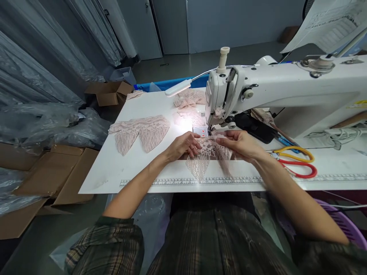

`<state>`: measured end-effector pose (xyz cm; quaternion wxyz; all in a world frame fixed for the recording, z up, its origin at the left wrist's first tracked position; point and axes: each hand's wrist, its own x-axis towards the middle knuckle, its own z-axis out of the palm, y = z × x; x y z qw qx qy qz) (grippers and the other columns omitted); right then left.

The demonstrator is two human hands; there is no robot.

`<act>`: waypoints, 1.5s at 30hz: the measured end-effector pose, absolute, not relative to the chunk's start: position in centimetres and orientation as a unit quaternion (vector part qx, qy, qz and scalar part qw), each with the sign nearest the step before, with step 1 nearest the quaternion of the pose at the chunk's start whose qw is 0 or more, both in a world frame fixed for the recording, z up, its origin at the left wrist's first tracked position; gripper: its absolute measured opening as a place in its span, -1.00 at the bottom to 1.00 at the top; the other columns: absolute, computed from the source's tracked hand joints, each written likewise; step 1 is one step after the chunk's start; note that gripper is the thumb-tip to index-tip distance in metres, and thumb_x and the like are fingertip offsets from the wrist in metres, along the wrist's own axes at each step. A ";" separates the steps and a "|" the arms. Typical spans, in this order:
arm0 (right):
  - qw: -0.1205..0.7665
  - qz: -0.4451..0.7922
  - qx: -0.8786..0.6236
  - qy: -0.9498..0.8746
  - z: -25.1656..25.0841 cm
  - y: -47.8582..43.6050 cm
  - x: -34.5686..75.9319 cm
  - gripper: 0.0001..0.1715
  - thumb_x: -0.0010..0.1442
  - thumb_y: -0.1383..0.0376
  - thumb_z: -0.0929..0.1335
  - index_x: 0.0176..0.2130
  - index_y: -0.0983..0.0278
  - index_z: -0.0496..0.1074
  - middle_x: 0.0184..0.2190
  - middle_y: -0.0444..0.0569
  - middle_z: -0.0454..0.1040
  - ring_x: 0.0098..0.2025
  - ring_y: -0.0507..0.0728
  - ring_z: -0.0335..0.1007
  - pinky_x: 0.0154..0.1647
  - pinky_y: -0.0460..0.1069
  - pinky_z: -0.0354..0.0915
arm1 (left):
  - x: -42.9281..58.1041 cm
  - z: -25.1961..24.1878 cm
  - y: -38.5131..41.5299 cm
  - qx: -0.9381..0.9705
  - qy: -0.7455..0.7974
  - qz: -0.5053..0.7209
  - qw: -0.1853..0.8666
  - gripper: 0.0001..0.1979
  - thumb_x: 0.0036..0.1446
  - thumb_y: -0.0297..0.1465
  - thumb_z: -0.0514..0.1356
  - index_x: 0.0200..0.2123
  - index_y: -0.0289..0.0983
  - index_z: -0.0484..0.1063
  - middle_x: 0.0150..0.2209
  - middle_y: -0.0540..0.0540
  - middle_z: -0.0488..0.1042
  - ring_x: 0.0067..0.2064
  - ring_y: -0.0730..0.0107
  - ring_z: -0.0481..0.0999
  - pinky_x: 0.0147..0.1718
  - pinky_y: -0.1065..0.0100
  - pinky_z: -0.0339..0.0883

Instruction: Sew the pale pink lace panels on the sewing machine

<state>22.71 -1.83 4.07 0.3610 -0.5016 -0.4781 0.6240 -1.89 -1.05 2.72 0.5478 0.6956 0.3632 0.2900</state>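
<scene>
A pink lace piece (199, 164) lies in front of the sewing machine (220, 95), its pointed ends hanging toward the table's front edge. My left hand (186, 146) has its fingers curled on the left end of the lace's upper edge. With thumb and fingers pinched together, my right hand (237, 143) grips the lace on the right, close to the presser foot (210, 130). Another lace piece (143, 131) with two pointed lobes lies flat on the left of the table. More pink lace (189, 98) is heaped behind the needle area.
Scissors with yellow and red handles (301, 162) lie right of my right hand. A black phone (254, 126) rests under the machine arm. A lamp (178, 88) lights the needle area. A printed ruler (172, 183) runs along the front edge. Cardboard boxes (54, 175) stand at left.
</scene>
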 end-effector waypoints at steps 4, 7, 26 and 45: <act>0.343 0.648 -0.474 -0.489 3.8 -1.8 20.7 -0.57 0.08 0.05 0.53 -0.17 0.29 0.56 -0.28 0.03 0.59 -0.40 0.01 0.47 -0.41 -0.09 0.47 | -2.2 2.8 -1.2 0.615 0.406 0.259 0.625 0.06 0.01 0.27 0.24 0.32 -0.37 0.11 -0.21 -0.20 0.53 -0.26 0.19 0.60 -0.26 0.19 0.50; 0.319 0.498 -0.521 -0.615 2.8 -1.6 22.1 -0.56 0.23 0.04 0.41 -0.07 0.32 0.56 -0.26 0.08 0.59 -0.30 0.10 0.53 -0.28 0.01 0.50 | -2.2 2.4 -1.3 0.639 0.464 0.249 0.561 -0.12 0.02 -0.04 0.43 0.28 -0.33 0.20 -0.19 -0.17 0.56 -0.19 0.20 0.59 -0.19 0.22 0.45; 0.253 0.116 -0.383 -0.881 -1.0 1.0 25.4 -0.47 0.41 0.10 0.18 0.19 0.17 0.48 -0.19 0.09 0.44 -0.22 0.14 0.38 -0.17 0.06 0.37 | -3.3 2.8 -0.5 0.672 0.538 0.241 0.448 -0.33 0.09 -0.29 0.40 0.22 -0.30 0.27 -0.42 0.08 0.36 -0.39 0.47 0.42 -0.41 0.42 0.26; 0.204 0.053 -0.394 -0.894 -1.6 0.0 24.3 -0.45 0.43 0.09 0.11 0.17 0.14 0.48 -0.10 0.17 0.37 -0.07 0.26 0.23 -0.07 0.17 0.24 | -3.0 2.8 -0.2 0.641 0.548 0.227 0.487 -0.39 0.08 -0.39 0.39 0.18 -0.32 0.30 -0.22 -0.08 0.58 -0.25 0.40 0.58 -0.30 0.38 0.42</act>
